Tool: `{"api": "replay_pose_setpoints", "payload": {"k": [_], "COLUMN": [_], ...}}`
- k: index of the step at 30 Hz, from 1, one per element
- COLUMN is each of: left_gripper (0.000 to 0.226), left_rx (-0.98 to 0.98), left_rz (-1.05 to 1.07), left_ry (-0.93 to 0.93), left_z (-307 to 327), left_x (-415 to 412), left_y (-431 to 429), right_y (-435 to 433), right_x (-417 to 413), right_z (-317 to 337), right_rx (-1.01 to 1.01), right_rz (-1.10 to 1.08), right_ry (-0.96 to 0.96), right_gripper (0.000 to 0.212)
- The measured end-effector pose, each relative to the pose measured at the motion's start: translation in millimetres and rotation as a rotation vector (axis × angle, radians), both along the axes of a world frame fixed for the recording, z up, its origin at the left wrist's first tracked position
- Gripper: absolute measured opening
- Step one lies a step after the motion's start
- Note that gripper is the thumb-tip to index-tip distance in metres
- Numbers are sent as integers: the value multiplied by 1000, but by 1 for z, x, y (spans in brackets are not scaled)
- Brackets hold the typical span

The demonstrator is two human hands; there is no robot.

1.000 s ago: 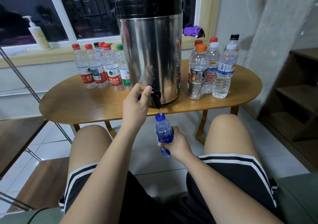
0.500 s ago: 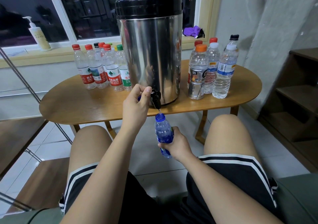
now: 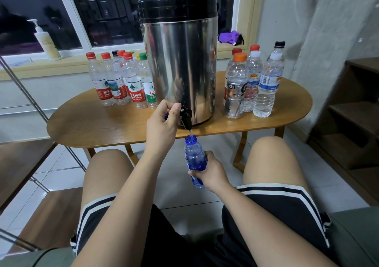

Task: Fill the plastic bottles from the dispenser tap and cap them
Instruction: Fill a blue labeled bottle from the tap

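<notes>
A tall steel dispenser (image 3: 180, 67) with a black lid stands on the oval wooden table (image 3: 98, 123). Its black tap (image 3: 186, 117) juts over the table's front edge. My left hand (image 3: 162, 127) holds the tap lever, thumb on top, and a blue cap shows between its fingers. A thin stream of water runs into the open mouth of a small blue bottle (image 3: 194, 158). My right hand (image 3: 211, 172) grips this bottle low down and keeps it upright just under the tap.
Several capped bottles with red and green labels (image 3: 121, 82) stand left of the dispenser; several more capped bottles (image 3: 254, 82) stand right of it. A pump bottle (image 3: 46, 43) and a purple cloth (image 3: 230, 38) lie on the windowsill. A dark shelf (image 3: 352, 112) is at right.
</notes>
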State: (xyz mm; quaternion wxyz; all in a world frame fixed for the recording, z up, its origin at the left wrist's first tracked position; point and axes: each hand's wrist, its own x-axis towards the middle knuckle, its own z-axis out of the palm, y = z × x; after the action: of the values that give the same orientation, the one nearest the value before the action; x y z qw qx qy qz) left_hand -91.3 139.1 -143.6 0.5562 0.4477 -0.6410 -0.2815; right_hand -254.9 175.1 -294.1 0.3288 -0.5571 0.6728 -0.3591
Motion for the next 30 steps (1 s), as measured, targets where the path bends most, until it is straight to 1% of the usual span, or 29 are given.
{"api": "replay_pose_setpoints", "payload": {"k": [6,13,21,24,30], "left_gripper": [41,36,41,44,42], "left_rx": [6,7,7,5,-13], "left_rz": [4,9,11,28,52], "left_ry": [-5,-20,-37,-71,-126], "left_z": [2,6,12,17,22], "left_x": [0,-1,-2,-2,-1], "left_y": [-1,-1,-8,-17,-26], "right_y": [-1,-1,-2,-2,-2], "right_x": [0,0,0,1,0], "right_z": [-1,0,-2,-1,1], "right_rx": [-5,-2,-9,-14,-28], "right_rz": [2,4,-1,-1,-6], "right_ry": [-18,-28,-20,-25,-29], "right_gripper": [68,68,68,67,70]}}
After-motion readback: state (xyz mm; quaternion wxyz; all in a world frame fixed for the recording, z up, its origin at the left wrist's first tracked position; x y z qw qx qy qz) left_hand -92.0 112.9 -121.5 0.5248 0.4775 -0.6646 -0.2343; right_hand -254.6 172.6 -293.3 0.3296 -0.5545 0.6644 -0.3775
